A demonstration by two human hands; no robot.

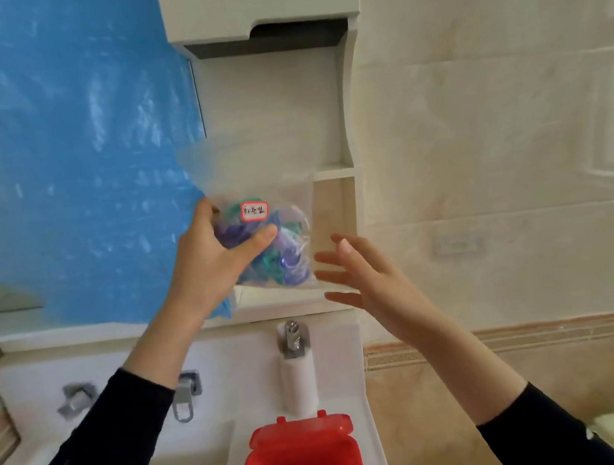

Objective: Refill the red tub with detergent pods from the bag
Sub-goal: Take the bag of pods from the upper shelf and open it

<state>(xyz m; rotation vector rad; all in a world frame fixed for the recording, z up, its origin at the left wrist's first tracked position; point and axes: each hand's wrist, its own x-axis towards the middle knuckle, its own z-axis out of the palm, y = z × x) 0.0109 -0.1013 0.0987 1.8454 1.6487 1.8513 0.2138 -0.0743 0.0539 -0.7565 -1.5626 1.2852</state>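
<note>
bag point(271, 237): clear, full of blue-green pods (labelled), held aloft | red tub point(301, 463): open, below

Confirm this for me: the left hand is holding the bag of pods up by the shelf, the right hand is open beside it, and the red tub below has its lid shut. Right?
Not quite. In the head view the red tub has its lid open. The rest stands: the left hand holds the bag, and the right hand is open beside it.

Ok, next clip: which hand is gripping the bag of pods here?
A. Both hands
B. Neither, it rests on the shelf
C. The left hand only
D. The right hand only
C: the left hand is closed on the clear bag of pods, thumb across its front, while the right hand is spread open beside it.
</note>
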